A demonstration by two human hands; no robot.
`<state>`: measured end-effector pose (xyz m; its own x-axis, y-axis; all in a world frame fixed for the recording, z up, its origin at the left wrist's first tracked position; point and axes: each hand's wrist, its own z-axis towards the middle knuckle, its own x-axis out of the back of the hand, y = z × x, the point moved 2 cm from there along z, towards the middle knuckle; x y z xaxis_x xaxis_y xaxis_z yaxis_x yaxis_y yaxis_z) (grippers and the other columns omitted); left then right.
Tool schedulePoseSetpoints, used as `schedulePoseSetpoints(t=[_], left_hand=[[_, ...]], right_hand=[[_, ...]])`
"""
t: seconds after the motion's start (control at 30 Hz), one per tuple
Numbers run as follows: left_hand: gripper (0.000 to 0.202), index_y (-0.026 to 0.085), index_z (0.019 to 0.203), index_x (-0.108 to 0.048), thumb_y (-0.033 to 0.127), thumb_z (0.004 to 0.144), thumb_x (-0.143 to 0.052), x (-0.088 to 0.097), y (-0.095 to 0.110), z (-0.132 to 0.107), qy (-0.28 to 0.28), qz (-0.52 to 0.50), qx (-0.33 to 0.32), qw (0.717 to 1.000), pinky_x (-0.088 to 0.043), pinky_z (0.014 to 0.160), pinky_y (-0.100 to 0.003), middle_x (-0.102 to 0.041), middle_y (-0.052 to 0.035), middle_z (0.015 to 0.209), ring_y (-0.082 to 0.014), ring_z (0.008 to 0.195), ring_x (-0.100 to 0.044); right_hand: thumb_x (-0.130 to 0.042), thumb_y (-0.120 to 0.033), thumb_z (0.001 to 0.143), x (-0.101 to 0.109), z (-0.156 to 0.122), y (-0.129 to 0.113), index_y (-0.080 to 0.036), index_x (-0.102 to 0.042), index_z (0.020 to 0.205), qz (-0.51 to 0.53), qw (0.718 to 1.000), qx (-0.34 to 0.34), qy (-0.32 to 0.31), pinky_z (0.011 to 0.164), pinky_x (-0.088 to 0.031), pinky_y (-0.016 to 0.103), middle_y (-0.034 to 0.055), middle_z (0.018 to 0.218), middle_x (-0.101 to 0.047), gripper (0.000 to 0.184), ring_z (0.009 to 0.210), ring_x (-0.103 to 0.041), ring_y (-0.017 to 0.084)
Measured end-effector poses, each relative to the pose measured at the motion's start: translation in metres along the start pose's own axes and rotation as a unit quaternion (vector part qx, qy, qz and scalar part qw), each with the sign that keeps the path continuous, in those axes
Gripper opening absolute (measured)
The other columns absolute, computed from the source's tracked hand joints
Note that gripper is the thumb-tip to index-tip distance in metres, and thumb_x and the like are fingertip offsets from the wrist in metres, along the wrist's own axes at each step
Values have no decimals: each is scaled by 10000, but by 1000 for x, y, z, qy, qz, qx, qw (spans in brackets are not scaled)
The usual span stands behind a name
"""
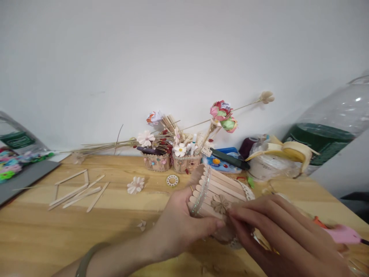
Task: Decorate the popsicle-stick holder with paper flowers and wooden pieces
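My left hand [180, 223] grips a small holder made of wooden ice-cream sticks [215, 190], lying on its side above the wooden table [115, 227]. A strip of clear beads runs along its rim and a lace band along the other end. My right hand [276, 229] has its fingertips pinched against a small brown flower [220, 204] stuck on the holder's side. My left wrist wears a pale green bangle [86, 259].
Loose wooden sticks [77, 192] lie at left, with a paper flower [135, 185] and a small ring [172, 180] nearby. Two decorated stick pots [170, 161] with paper flowers stand by the wall. A pink glue gun [343, 234], a banana peel [288, 152] and a large plastic bottle [334, 127] are at right.
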<state>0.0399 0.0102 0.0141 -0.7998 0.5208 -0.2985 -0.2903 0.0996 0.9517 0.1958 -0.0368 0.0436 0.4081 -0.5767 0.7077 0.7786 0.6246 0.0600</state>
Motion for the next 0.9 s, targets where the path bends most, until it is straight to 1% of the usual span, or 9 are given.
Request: schedulePoseSetpoints(t=[0.07,0.17,0.3,0.43,0.53,0.6,0.7,0.77,0.9], left_hand=[[402,155,1010,-665,160,615,-739,0,-1,0,4,14,2,1000,-521,767,-261,-708,-44,969,-193,894,-646],[389,141,989,-669,176,608,-738,0,-2,-1,3,24,12,1000,-523,751,-275,-707,-58,945,-200,867,-646],[373,128,964,-661,170,601,-735,-1,-2,0,4,6,35,999,-516,732,-266,-704,-49,892,-168,786,-640],[361,143,953,-660,135,599,-731,-2,0,0,-4,-16,30,999,-502,743,-239,-696,-18,873,-134,769,-626],[351,138,919,-659,117,579,-744,-2,-1,-1,-1,-22,38,999,-495,712,-217,-693,-8,831,-119,736,-619],[358,133,911,-657,112,567,-753,-1,-2,-2,4,-22,43,999,-496,704,-215,-694,-7,818,-117,722,-618],[375,142,943,-659,117,580,-749,-1,-2,-2,-5,-25,29,999,-501,754,-235,-700,-11,865,-130,772,-629],[364,150,955,-664,121,600,-739,-1,-2,-2,-15,-28,20,999,-501,790,-248,-703,-13,897,-141,815,-635],[346,151,953,-669,121,614,-729,-2,-1,-1,-14,-31,27,999,-504,792,-255,-705,-11,890,-146,822,-640]], right_hand=[[-529,-71,821,0,-1,0,-180,-582,878,-2,1000,5,1,631,-471,269,17,756,-647,135,668,-578,127],[-531,-96,834,3,-1,0,-170,-586,881,-3,1000,10,25,615,-479,272,21,756,-653,104,668,-591,133],[-489,-125,875,3,-2,-1,-170,-585,929,15,1000,15,14,622,-488,277,29,778,-660,119,697,-600,143],[-446,-127,895,3,-4,-2,-174,-588,939,28,999,16,23,630,-496,277,27,795,-667,156,719,-608,147],[-494,-114,868,3,-6,-2,-175,-589,926,24,999,12,29,643,-501,280,17,789,-667,127,712,-611,143],[-523,-90,843,3,-8,-1,-169,-588,943,22,999,18,26,647,-504,283,14,796,-670,143,723,-612,144],[-503,-75,844,1,-12,0,-159,-585,1006,28,999,30,7,675,-504,292,19,842,-677,200,767,-614,154],[-474,-86,861,0,-16,2,-171,-584,1044,33,999,25,1,695,-498,300,21,875,-675,230,794,-611,162],[-450,-128,883,-1,-21,4,-194,-583,1098,42,999,12,-13,768,-476,320,22,941,-659,262,874,-597,178]])
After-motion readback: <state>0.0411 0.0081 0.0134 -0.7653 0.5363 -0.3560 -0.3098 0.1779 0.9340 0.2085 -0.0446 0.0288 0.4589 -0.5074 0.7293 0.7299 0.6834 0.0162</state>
